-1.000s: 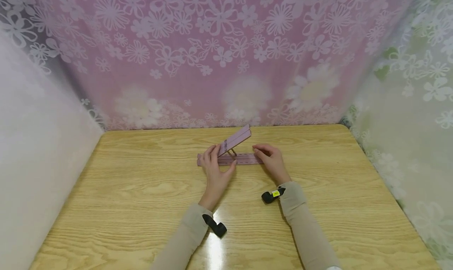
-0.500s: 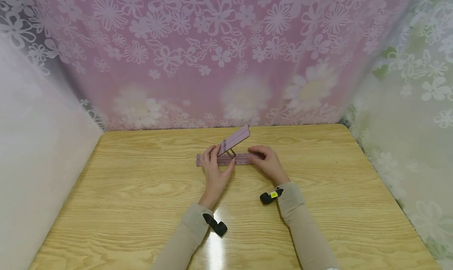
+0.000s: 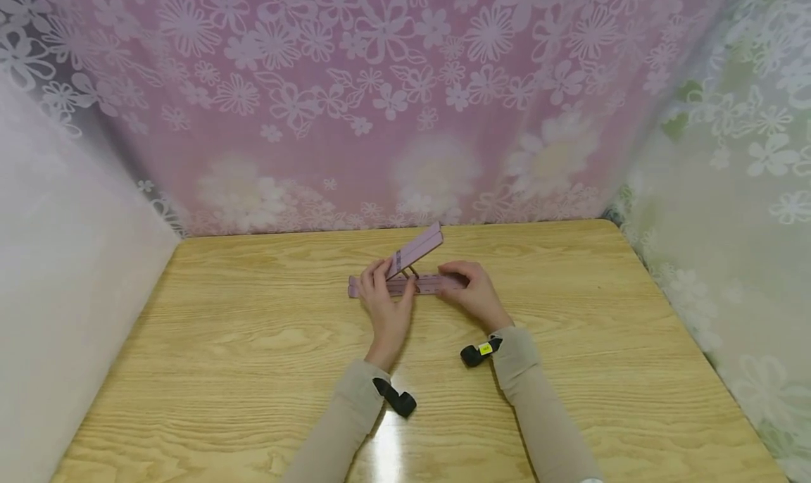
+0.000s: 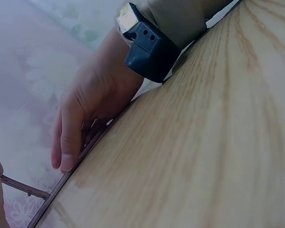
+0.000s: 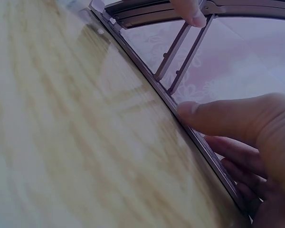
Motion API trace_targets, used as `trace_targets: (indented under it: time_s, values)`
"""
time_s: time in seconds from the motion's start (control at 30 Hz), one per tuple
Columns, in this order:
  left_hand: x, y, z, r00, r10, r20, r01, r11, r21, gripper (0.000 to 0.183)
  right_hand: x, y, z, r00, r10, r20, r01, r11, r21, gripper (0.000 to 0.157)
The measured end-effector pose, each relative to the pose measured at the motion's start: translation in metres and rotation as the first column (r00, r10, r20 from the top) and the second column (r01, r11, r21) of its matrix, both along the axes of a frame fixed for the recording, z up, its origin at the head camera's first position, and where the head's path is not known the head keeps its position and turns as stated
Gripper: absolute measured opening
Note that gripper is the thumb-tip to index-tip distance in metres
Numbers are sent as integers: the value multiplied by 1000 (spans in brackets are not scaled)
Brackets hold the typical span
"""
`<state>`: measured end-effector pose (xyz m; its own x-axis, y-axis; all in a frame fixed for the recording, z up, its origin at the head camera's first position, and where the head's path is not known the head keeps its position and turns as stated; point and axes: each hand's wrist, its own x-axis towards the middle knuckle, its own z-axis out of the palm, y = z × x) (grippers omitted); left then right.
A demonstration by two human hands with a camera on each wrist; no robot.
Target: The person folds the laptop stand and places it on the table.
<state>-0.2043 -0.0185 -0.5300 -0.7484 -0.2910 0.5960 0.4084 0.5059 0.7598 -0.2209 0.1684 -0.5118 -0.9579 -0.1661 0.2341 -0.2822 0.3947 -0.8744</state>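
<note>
A purple folding stand, the kind a laptop rests on, lies at the back middle of the table. Its long base is flat on the wood, and the hinged upper arm slants up to the right. Two thin struts join the arm and base. My left hand holds the hinge side, fingers over the lower end of the arm; its thumb touches a strut. With thumb in front and fingers behind, my right hand grips the right end of the base, hiding part of it. A strut also shows in the left wrist view.
The wood-grain table runs back to a pink flowered curtain. Pale cloth hangs on the right, and a white panel stands on the left. Both wrists wear black cameras.
My right hand has slid left along the base and closed in further on it. The left thumb has moved inward against the strut. The stand's arm keeps about the same slant.
</note>
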Motion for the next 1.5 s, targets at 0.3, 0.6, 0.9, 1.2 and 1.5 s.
trace_targets:
  time_s: [0.3,0.6,0.9,1.2,1.5]
  values:
    - [5,-2,1,997,-32,-69,35,999,37,42,-3,2,-16,997,-66,-36,69,995,68,44]
    - [8,-2,5,995,-26,-98,30,999,43,42,-1,0,-16,991,-66,-114,80,990,119,39]
    - [9,-2,5,993,0,-115,3,1000,28,41,6,-1,-19,989,-81,-123,95,989,113,36]
    - [8,-2,5,993,1,-118,4,999,41,34,16,-5,-21,978,-123,-171,149,977,152,37]
    - [9,-3,7,991,-21,-131,33,995,90,27,22,-7,-19,970,-130,-207,176,960,219,40]
